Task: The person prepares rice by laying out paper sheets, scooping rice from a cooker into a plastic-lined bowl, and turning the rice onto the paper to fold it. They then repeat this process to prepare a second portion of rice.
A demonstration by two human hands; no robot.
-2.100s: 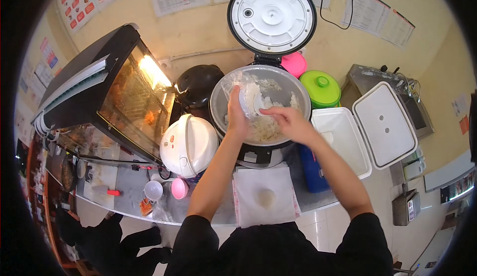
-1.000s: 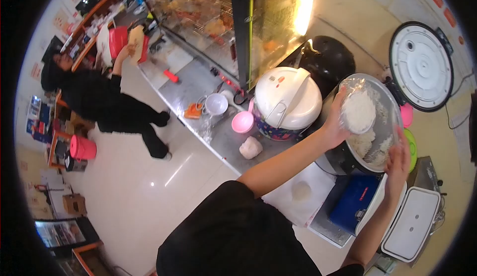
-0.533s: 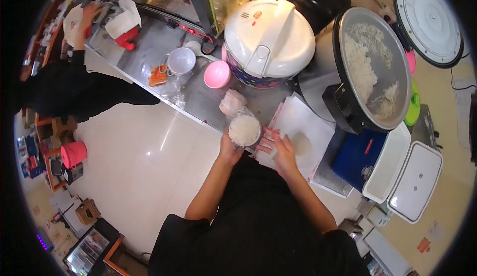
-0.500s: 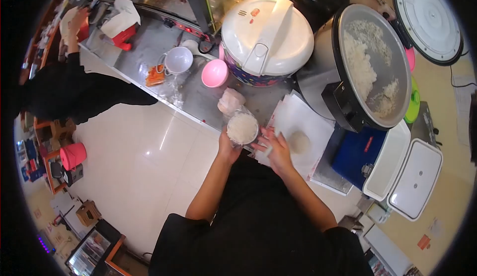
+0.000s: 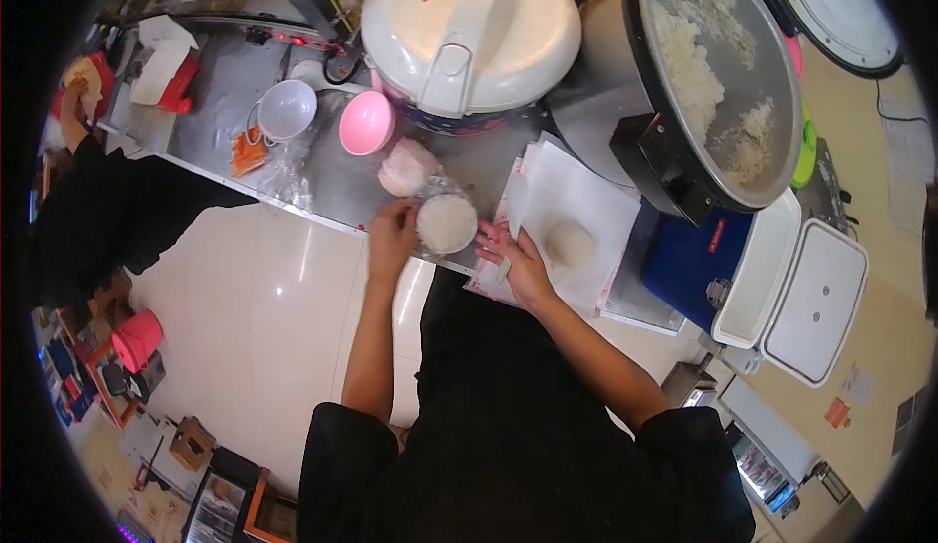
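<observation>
Head cam: rice (image 5: 446, 222) cup (image 5: 474, 234) hanging out by the counter (image 5: 479, 152) edge

So the cup is positioned near the front edge, next to a pink bundle (image 5: 407, 167), and looks filled about to the rim. If it gets bumped by either hand, it could easily be tipped and rice lost onto the floor (image 5: 264, 299). The clear film (image 5: 442, 187) at its upper side could also be snagged and the cup dragged along.

The fingers of the left hand (image 5: 392, 235) are curled at the cup's left side; whether it's gripped or just touched can't be told. The fingers of the right hand (image 5: 516, 261) are spread by the right rim, nothing visibly gripped. Whether the cup is rested or held up can't be made out either.

Versus a second ago: the cup was held over the pot (image 5: 601, 64); now it's been brought over beside the bundle.
</observation>
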